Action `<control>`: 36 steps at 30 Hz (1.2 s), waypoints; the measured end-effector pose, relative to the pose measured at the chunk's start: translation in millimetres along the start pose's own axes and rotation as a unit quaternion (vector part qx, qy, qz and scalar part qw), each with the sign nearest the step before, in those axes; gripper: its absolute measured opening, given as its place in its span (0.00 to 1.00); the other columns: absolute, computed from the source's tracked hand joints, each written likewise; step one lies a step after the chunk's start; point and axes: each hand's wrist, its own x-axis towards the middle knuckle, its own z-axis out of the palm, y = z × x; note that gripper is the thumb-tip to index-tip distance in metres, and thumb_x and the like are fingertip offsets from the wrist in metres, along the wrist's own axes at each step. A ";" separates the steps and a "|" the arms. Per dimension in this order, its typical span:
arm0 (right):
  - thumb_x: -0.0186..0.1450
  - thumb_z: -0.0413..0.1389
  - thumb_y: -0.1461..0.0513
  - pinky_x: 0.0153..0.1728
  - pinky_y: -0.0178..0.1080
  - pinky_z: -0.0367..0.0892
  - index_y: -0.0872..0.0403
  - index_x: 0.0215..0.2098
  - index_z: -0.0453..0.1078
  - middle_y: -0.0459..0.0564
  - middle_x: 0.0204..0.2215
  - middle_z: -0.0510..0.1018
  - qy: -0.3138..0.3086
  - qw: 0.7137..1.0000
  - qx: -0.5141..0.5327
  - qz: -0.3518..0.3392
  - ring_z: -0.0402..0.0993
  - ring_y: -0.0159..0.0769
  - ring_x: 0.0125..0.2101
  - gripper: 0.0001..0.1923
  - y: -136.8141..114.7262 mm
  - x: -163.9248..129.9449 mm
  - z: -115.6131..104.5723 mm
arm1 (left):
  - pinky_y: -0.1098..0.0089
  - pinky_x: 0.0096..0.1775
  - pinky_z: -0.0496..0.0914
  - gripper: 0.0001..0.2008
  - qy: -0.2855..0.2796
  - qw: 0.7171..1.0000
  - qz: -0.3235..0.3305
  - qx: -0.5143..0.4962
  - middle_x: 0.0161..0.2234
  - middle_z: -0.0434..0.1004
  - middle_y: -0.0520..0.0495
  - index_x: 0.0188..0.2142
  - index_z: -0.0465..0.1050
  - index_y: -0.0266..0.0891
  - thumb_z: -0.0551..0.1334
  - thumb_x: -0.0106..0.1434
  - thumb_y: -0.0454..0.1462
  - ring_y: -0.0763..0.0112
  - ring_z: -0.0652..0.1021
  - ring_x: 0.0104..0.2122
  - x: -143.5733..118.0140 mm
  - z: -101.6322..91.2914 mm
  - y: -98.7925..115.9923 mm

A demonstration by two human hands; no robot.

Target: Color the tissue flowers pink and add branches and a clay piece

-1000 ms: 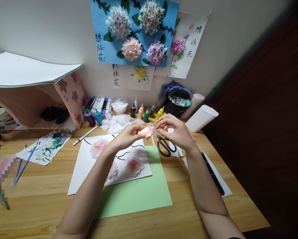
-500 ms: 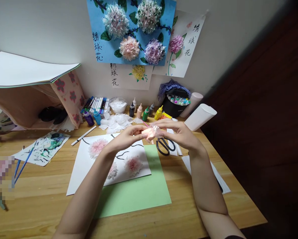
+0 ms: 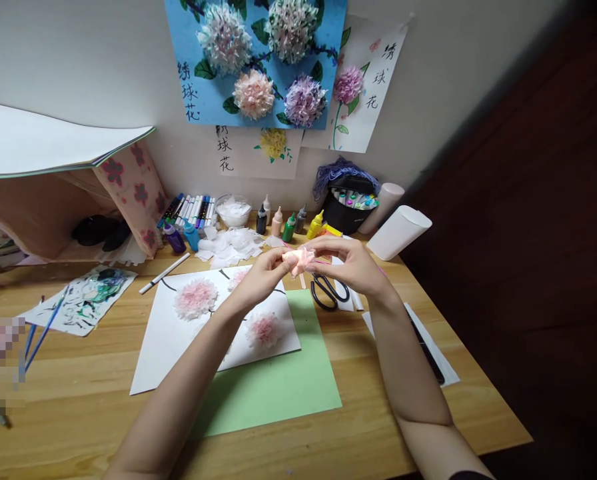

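Since a second ago both hands have drifted slightly up and back from the scissors, pinching tighter. Left hand (image 3: 261, 277) and right hand (image 3: 351, 263) meet fingertip to fingertip, each clamped on the small pink tissue flower (image 3: 297, 260) held between them above the desk (image 3: 78, 380). Below the hands lie black-handled scissors (image 3: 328, 293), a white sheet (image 3: 168, 333) bearing pink tissue blooms, and green paper (image 3: 278, 387). Behind stand paint bottles (image 3: 288, 227), markers (image 3: 193, 210) and loose white tissue scraps (image 3: 231, 243). On the wall, a blue poster (image 3: 256, 63) carries the characters 绣球花, repeated on two neighbouring sheets. Nothing blocks the flower.
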 end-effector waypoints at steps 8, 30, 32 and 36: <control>0.53 0.66 0.59 0.46 0.43 0.69 0.51 0.33 0.77 0.50 0.37 0.78 0.091 0.993 0.039 -0.062 0.73 0.38 0.42 0.09 12.0 5.7 11.9 | 0.71 0.41 0.62 0.17 0.067 0.997 0.014 -0.018 0.28 0.66 0.51 0.26 0.64 0.37 0.58 0.61 0.48 0.72 0.67 0.33 0.6 11.0 -4.2; 0.57 0.62 0.61 0.57 0.52 0.57 0.46 0.32 0.78 0.46 0.47 0.77 0.153 0.973 -0.147 -0.086 0.60 0.43 0.55 0.04 -4.4 1.8 24.2 | 0.74 0.29 0.55 0.22 0.047 0.995 -0.021 -0.081 0.22 0.53 0.55 0.21 0.57 0.37 0.57 0.61 0.51 0.77 0.56 0.24 -2.4 5.0 -1.0; 0.57 0.63 0.61 0.56 0.51 0.57 0.47 0.31 0.78 0.46 0.43 0.78 0.150 0.977 -0.128 -0.083 0.62 0.42 0.54 0.03 -4.2 2.6 23.5 | 0.74 0.29 0.55 0.22 0.040 0.996 -0.017 -0.078 0.22 0.53 0.55 0.21 0.56 0.37 0.56 0.61 0.51 0.77 0.56 0.25 -2.9 6.0 -0.3; 0.56 0.64 0.60 0.56 0.50 0.57 0.49 0.26 0.77 0.48 0.37 0.79 0.177 0.975 -0.092 -0.093 0.64 0.43 0.52 0.02 -1.1 3.1 19.7 | 0.75 0.29 0.55 0.22 0.036 0.993 -0.029 -0.112 0.23 0.54 0.55 0.21 0.56 0.37 0.57 0.61 0.51 0.77 0.56 0.25 -3.5 13.0 2.9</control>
